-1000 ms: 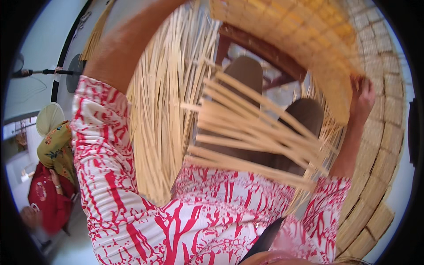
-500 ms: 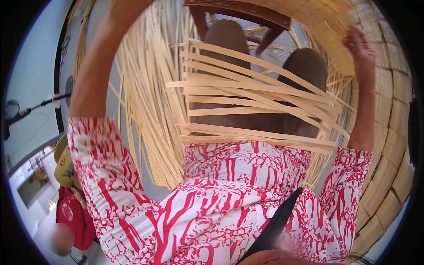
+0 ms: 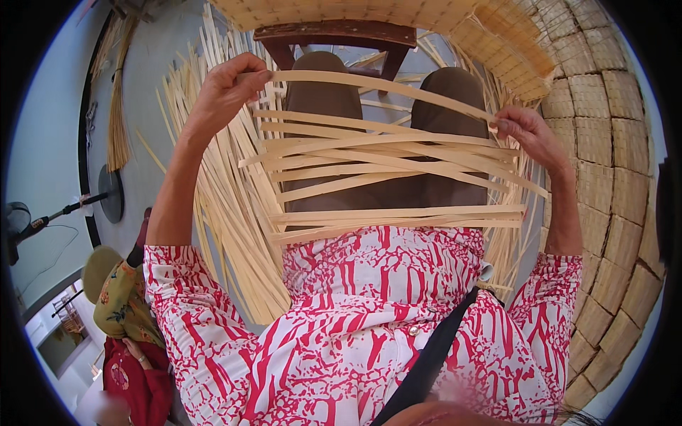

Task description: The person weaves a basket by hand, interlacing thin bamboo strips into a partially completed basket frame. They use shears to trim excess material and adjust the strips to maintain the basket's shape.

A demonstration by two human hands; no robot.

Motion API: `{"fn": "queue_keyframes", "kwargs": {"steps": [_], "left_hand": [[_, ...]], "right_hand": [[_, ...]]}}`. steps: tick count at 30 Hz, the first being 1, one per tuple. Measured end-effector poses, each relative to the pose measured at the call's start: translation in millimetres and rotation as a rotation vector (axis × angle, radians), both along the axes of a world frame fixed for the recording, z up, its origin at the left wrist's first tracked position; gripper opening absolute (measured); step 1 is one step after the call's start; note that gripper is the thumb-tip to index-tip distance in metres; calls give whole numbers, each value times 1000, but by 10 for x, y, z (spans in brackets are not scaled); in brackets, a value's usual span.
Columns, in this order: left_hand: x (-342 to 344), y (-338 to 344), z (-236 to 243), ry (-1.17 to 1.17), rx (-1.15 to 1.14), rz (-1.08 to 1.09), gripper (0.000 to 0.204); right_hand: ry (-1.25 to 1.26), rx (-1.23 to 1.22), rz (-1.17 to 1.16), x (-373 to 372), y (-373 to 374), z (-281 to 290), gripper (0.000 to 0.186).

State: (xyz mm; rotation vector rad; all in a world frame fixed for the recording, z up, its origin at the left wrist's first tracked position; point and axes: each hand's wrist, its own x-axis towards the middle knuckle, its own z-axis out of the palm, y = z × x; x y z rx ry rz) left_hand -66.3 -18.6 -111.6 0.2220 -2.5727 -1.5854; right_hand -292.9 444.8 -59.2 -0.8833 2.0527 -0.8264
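A single pale bamboo strip (image 3: 383, 86) stretches across above my knees, bowed slightly. My left hand (image 3: 238, 82) pinches its left end between thumb and fingers. At the other end, my right hand (image 3: 526, 131) has closed its fingertips on the strip. Several more loose strips (image 3: 376, 145) lie crosswise over my lap in brown trousers, some crossing each other. Nearer my waist, a small group of strips (image 3: 405, 216) rests side by side. Neither hand touches these.
Long loose strips (image 3: 231, 206) are heaped on the floor at my left. A dark wooden stool (image 3: 337, 37) stands ahead, with woven matting (image 3: 348, 13) above it. Stacked woven pieces (image 3: 600, 142) line the right. Another person (image 3: 128, 312) is at lower left, near a standing fan (image 3: 21, 220).
Both hands have come down and inward from the far edges of the view. One strip is now held stretched between them. The view has shifted, showing more of the stool and floor.
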Motion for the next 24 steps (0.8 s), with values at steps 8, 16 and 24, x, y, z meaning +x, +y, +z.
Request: {"fn": "queue_keyframes", "kwargs": {"steps": [8, 16, 24], "left_hand": [[-10, -206, 442, 39, -13, 44, 14], [-124, -194, -7, -103, 24, -149, 17], [13, 394, 85, 170, -556, -327, 14]], "right_hand": [[100, -129, -134, -113, -176, 104, 15], [175, -61, -104, -110, 41, -202, 19], [611, -170, 142, 479, -337, 46, 22]]}}
